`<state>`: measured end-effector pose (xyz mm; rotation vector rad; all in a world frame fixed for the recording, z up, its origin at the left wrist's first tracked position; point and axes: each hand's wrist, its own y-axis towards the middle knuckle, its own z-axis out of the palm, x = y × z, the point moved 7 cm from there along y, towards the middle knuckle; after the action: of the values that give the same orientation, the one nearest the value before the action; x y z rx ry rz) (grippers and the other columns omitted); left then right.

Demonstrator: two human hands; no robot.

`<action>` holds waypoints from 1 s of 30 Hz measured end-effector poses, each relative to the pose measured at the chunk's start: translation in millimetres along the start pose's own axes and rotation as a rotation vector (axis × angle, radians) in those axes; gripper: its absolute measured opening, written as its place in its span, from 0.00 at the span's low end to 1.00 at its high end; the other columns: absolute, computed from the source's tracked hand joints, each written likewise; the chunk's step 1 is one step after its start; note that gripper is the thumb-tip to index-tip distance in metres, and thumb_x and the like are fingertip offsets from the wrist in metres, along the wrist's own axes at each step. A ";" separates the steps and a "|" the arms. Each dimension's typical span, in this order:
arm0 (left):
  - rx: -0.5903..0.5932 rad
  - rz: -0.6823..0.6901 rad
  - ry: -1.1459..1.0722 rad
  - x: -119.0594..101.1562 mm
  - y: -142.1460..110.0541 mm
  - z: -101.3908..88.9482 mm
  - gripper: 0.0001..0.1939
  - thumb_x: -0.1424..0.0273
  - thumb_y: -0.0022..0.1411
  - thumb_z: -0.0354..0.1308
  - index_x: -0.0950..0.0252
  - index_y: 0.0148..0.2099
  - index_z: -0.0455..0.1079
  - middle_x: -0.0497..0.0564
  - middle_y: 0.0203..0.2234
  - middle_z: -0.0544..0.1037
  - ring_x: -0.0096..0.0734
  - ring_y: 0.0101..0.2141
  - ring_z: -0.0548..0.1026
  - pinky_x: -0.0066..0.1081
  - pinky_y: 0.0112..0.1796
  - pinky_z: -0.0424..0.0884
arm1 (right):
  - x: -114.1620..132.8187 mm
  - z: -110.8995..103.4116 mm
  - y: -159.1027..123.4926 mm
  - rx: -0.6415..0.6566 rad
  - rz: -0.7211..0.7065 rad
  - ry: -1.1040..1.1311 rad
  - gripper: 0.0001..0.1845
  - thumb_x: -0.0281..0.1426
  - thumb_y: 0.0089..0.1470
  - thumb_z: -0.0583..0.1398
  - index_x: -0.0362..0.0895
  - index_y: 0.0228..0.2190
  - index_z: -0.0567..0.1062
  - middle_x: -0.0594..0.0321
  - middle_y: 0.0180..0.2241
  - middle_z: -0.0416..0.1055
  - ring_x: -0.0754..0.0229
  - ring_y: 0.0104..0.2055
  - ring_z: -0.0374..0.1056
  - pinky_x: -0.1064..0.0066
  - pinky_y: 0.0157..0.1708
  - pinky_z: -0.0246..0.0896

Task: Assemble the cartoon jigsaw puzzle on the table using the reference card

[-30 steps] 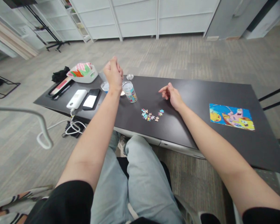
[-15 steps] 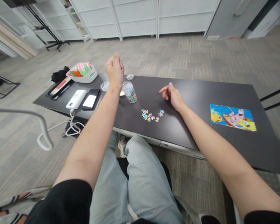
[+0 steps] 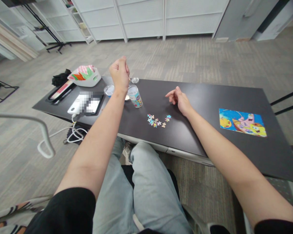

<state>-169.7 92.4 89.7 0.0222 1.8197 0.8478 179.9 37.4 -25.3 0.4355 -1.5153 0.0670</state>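
My left hand [image 3: 120, 73] is raised as a fist over the far side of the dark table. A tiny bit of something shows at its lower edge, too small to name. Just right of that wrist, a clear printed can [image 3: 135, 97] stands upright on the table. My right hand [image 3: 178, 100] is low over the table with nothing seen in it, its index finger stretched out and the others loosely bent. Between the can and my right hand, nearer to me, lies a loose cluster of small jigsaw puzzle pieces [image 3: 154, 121].
A bright cartoon picture [image 3: 243, 123] lies flat at the right. Clear round lids [image 3: 135, 80] are near the can. To the left are a white power bank [image 3: 74, 105] with a cable, a phone [image 3: 97, 105], a pen case [image 3: 61, 92] and a white basket [image 3: 89, 80] of colourful packets.
My left fist has risen slightly and turned a little, staying above the far side of the table. My right hand, the can and the puzzle pieces look unmoved.
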 end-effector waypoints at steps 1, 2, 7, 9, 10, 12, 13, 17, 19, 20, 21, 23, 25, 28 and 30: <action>-0.005 -0.005 -0.006 2.6 2.2 0.3 0.48 0.06 0.63 0.39 0.45 0.31 0.52 0.42 0.19 0.50 0.36 0.26 0.56 0.45 0.31 0.60 | -0.5 -0.1 0.2 -0.001 0.001 -0.003 0.64 0.97 0.59 0.47 0.53 0.35 0.87 0.58 0.30 0.74 0.54 0.30 0.62 0.55 0.36 0.62; -0.008 -0.016 -0.015 5.3 4.3 0.8 0.49 0.05 0.63 0.35 0.45 0.32 0.52 0.42 0.19 0.50 0.36 0.26 0.56 0.45 0.31 0.59 | -1.0 -0.3 0.3 -0.002 0.005 -0.010 0.64 0.97 0.59 0.46 0.54 0.35 0.87 0.58 0.30 0.74 0.53 0.30 0.62 0.55 0.36 0.62; -0.004 -0.051 -0.061 16.2 11.7 4.3 0.51 0.05 0.60 0.24 0.46 0.32 0.51 0.41 0.17 0.47 0.36 0.26 0.52 0.46 0.29 0.54 | -1.9 0.1 0.8 0.008 0.013 -0.021 0.64 0.97 0.58 0.46 0.54 0.36 0.87 0.58 0.30 0.74 0.53 0.31 0.62 0.55 0.37 0.62; -0.022 -0.061 -0.083 19.0 13.1 3.3 0.50 0.06 0.65 0.27 0.47 0.32 0.52 0.41 0.18 0.47 0.36 0.27 0.51 0.45 0.29 0.53 | -2.1 0.2 1.0 0.011 0.008 -0.005 0.64 0.97 0.58 0.47 0.54 0.36 0.88 0.58 0.30 0.74 0.53 0.30 0.61 0.55 0.37 0.61; -0.026 -0.075 -0.094 20.5 13.6 2.9 0.49 0.07 0.67 0.29 0.47 0.32 0.52 0.41 0.18 0.48 0.36 0.27 0.51 0.45 0.29 0.52 | -2.4 0.3 1.0 0.011 0.005 -0.001 0.64 0.97 0.58 0.48 0.54 0.36 0.88 0.58 0.30 0.74 0.53 0.30 0.61 0.55 0.37 0.61; -0.026 -0.112 -0.102 23.5 14.4 2.4 0.48 0.09 0.70 0.32 0.47 0.32 0.52 0.41 0.18 0.48 0.35 0.27 0.50 0.45 0.29 0.51 | -2.8 0.0 1.0 0.007 -0.003 0.002 0.64 0.97 0.59 0.47 0.54 0.36 0.88 0.58 0.30 0.74 0.54 0.30 0.61 0.54 0.37 0.61; -0.023 -0.129 -0.102 24.5 14.7 2.2 0.47 0.09 0.71 0.34 0.47 0.32 0.53 0.41 0.18 0.48 0.35 0.27 0.50 0.45 0.29 0.51 | -2.9 -0.1 1.0 0.006 -0.008 0.003 0.64 0.96 0.60 0.47 0.54 0.36 0.88 0.59 0.30 0.74 0.54 0.30 0.61 0.54 0.36 0.61; -0.014 -0.124 -0.101 24.1 15.2 2.2 0.47 0.09 0.72 0.36 0.47 0.33 0.53 0.41 0.18 0.48 0.36 0.27 0.50 0.45 0.29 0.51 | -2.7 0.1 0.6 0.008 -0.013 -0.005 0.64 0.96 0.61 0.45 0.54 0.36 0.88 0.58 0.30 0.74 0.54 0.30 0.62 0.55 0.37 0.62; 0.000 -0.094 -0.090 22.2 13.9 2.6 0.49 0.06 0.67 0.39 0.47 0.33 0.51 0.41 0.18 0.47 0.35 0.27 0.49 0.44 0.29 0.50 | -2.1 -0.2 0.1 0.003 -0.001 -0.018 0.64 0.95 0.62 0.44 0.54 0.36 0.87 0.58 0.30 0.73 0.53 0.31 0.62 0.54 0.37 0.63; 0.005 -0.078 -0.082 21.0 12.8 2.6 0.49 0.05 0.64 0.41 0.47 0.32 0.50 0.41 0.19 0.46 0.35 0.27 0.49 0.44 0.29 0.50 | -1.5 -0.4 -0.2 -0.001 0.007 -0.024 0.64 0.95 0.63 0.44 0.54 0.36 0.87 0.58 0.31 0.73 0.53 0.31 0.62 0.54 0.37 0.64; 0.012 -0.062 -0.072 19.6 11.3 2.5 0.50 0.04 0.63 0.43 0.47 0.32 0.50 0.41 0.19 0.46 0.34 0.27 0.49 0.43 0.29 0.51 | -1.0 -0.4 -0.5 -0.004 0.015 -0.030 0.64 0.95 0.63 0.43 0.54 0.35 0.87 0.58 0.31 0.73 0.52 0.31 0.62 0.54 0.38 0.64; 0.031 -0.028 -0.054 15.4 7.7 2.3 0.49 0.05 0.64 0.46 0.47 0.33 0.50 0.41 0.20 0.47 0.34 0.27 0.49 0.43 0.29 0.52 | 0.3 -0.1 -0.9 -0.007 0.030 -0.039 0.63 0.94 0.64 0.43 0.54 0.35 0.86 0.58 0.31 0.73 0.52 0.31 0.62 0.54 0.38 0.65; 0.058 0.002 -0.035 9.5 3.6 2.7 0.48 0.08 0.68 0.45 0.47 0.33 0.50 0.40 0.20 0.46 0.33 0.26 0.49 0.43 0.29 0.54 | 1.7 0.2 -1.1 -0.012 0.039 -0.042 0.63 0.94 0.65 0.43 0.54 0.35 0.86 0.58 0.31 0.73 0.52 0.31 0.62 0.54 0.38 0.65; 0.069 0.035 -0.021 -1.5 -1.8 3.3 0.47 0.11 0.73 0.41 0.48 0.33 0.48 0.39 0.20 0.46 0.31 0.24 0.49 0.42 0.27 0.54 | 4.0 1.3 -1.5 -0.010 0.037 -0.034 0.62 0.93 0.67 0.44 0.54 0.35 0.86 0.58 0.30 0.73 0.53 0.31 0.62 0.55 0.37 0.64; 0.031 0.025 -0.052 -7.1 -4.2 2.1 0.48 0.11 0.73 0.43 0.49 0.32 0.48 0.39 0.19 0.47 0.30 0.22 0.49 0.43 0.25 0.53 | 4.5 1.6 -2.1 -0.009 0.043 -0.031 0.61 0.92 0.68 0.45 0.54 0.35 0.86 0.59 0.30 0.73 0.53 0.30 0.62 0.55 0.37 0.65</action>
<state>-163.4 87.5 92.8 0.0862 1.7871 0.8295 179.3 34.0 -21.4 0.3980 -1.5554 0.0870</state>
